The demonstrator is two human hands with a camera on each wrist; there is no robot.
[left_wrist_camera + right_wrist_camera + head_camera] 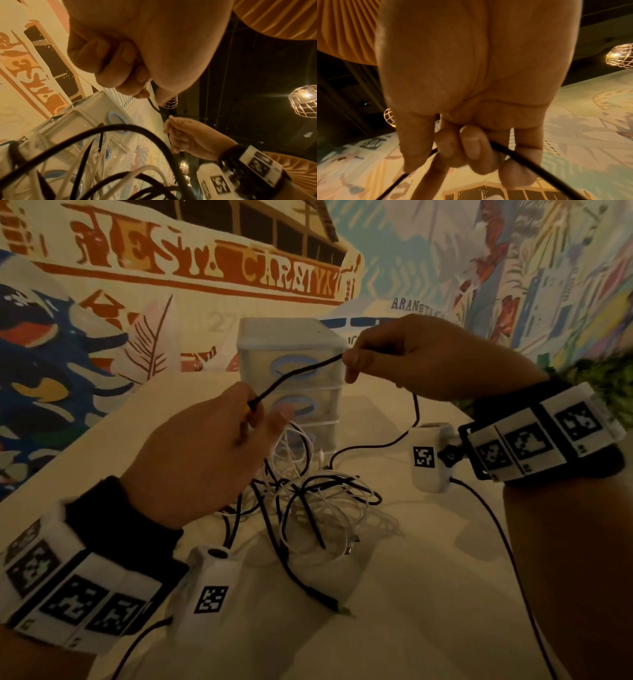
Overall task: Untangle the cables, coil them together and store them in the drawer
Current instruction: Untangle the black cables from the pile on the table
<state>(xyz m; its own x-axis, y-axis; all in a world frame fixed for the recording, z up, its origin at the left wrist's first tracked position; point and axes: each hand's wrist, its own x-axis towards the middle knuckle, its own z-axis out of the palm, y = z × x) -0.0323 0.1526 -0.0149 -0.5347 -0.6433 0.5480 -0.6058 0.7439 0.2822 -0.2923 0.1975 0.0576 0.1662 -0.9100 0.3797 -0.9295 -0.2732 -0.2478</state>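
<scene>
Above the table (428, 559), I have a black cable (298, 374) stretched between my hands: left hand (202, 453) pinching its plug end, right hand (421, 361) curled round it further along. The tangled cables (318, 501) lie below, before the drawer unit (291, 361).

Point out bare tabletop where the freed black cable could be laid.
Bare white tabletop lies near-right of the black-and-white cable tangle, and left of the translucent plastic drawer unit. Crowded: directly before the drawers.
</scene>
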